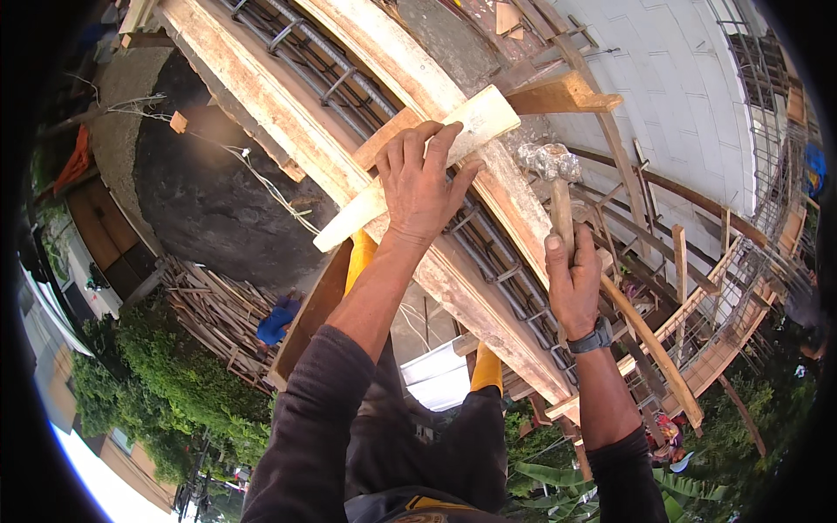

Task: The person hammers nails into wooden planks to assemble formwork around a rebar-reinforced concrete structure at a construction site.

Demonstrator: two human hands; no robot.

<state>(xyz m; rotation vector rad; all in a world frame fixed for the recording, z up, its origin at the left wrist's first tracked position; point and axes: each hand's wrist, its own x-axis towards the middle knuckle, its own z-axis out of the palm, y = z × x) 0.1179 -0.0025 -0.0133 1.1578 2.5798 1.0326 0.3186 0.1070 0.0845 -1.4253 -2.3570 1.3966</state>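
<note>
In the head view, holding a pale, flat wooden strip [485, 122] across two long, stained timber boards [484, 301] with bent, slightly spread fingers of the left hand [418, 187]; gripping a metal-headed, wooden-handled hammer [560, 193] with wrapped fingers of the right hand [575, 286]. Judging strip light, stiff: hold mid-length. Judging hammer head-heavy: hold handle low.

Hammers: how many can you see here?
1: the hammer in the right hand, its head toward the top of the picture. Others may be hidden from view.
</note>
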